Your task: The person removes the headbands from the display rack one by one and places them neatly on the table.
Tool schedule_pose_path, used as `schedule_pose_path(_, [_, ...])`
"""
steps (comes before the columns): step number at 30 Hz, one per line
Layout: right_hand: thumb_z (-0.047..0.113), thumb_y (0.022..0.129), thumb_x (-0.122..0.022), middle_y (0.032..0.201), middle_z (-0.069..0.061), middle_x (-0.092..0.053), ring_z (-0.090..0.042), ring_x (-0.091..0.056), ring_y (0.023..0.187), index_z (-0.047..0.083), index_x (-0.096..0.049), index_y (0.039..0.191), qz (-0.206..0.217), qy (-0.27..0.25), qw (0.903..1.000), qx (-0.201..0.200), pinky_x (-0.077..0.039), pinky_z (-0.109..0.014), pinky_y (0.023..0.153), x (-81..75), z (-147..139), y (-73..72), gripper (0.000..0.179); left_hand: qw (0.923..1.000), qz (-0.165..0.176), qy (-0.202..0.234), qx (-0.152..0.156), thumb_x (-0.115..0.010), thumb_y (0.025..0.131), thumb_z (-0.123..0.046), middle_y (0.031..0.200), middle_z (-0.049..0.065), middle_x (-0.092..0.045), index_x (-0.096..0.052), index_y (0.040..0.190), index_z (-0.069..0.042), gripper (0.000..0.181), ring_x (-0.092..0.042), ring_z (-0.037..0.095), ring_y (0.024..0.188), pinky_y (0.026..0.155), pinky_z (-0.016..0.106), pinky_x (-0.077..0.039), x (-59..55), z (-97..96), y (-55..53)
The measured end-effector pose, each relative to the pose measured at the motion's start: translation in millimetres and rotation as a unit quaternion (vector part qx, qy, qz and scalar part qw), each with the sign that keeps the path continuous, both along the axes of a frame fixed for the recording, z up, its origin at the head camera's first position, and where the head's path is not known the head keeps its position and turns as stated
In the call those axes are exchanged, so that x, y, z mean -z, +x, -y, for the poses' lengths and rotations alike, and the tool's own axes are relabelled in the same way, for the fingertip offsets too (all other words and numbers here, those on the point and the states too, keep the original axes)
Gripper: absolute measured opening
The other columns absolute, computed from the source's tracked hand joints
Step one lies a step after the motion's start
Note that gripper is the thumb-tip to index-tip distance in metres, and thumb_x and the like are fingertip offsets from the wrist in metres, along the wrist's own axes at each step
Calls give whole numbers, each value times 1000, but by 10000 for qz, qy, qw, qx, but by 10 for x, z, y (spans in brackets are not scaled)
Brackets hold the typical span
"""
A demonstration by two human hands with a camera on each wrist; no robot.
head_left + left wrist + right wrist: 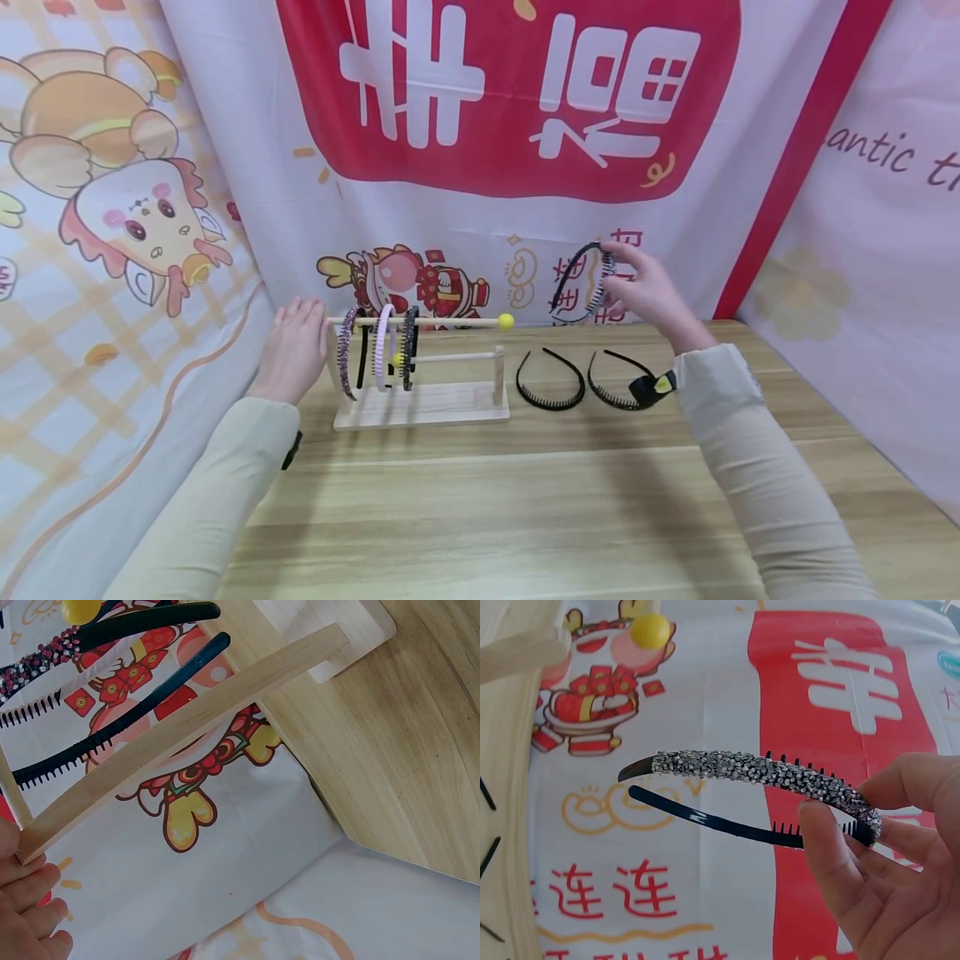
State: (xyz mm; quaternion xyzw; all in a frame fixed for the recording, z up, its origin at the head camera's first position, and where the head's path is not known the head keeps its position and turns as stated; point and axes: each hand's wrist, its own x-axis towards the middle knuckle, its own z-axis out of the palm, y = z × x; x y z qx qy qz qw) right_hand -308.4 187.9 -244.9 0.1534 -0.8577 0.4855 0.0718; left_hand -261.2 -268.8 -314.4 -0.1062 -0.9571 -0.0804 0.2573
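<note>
My right hand (637,287) pinches a headband (727,766) between thumb and fingers, held up above the table. Silver stones cover its outer side, and black teeth line its inside. At the far left, my left hand (294,346) touches the top of a wooden stand's (172,739) upright with its fingers. Over the stand's upper rod hang a glittery purple-pink headband (346,354), a pale pink headband (381,346) and a dark sparkly headband (408,346). The left thumb is hidden.
Two black toothed headbands lie on the table right of the stand: one (551,406) whole in view, the other (611,400) partly covered by a black piece at my right cuff. A yellow ball (506,322) caps the upper rod. Printed cloth (465,225) hangs behind.
</note>
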Motion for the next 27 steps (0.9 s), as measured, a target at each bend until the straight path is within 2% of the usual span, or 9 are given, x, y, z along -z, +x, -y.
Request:
schedule_pose_path(6, [4,87,-50,143,-16,-30,-23,-61,70,12,-29,144,164,-280,9991,256,-56,-36,63,67,-243,-29,62,9999,-117,-6,-9,-40,97,-9,132,32,-39,-42,127,14,38,-29,47,126,109,51,-10,-9,-8,-3])
schedule_pose_path(10, [7,89,-48,142,-17,-30,-28,-60,77,11,-25,145,300,-457,9976,422,-56,-34,66,119,-419,-34,61,9998,-214,8,16,-42,96,-7,131,32,-40,-43,126,15,37,-30,48,124,109,52,-13,-6,-11,-7])
schedule_pose_path(17, [8,89,-48,141,-19,-32,-35,-60,82,10,-25,145,307,-496,9945,871,-56,-37,67,247,-662,-70,61,9999,-129,12,1,-41,97,-7,132,32,-38,-42,127,14,37,-29,48,125,109,52,-11,-19,-9,-3])
schedule_pose_path(27, [4,91,-44,139,-26,-27,-16,-61,68,6,-23,145,397,-853,9906,994,-56,-31,64,509,-978,-127,59,10000,61,-18,-15,-40,97,-9,134,32,-36,-40,129,14,39,-27,47,127,110,51,-8,-23,-1,2])
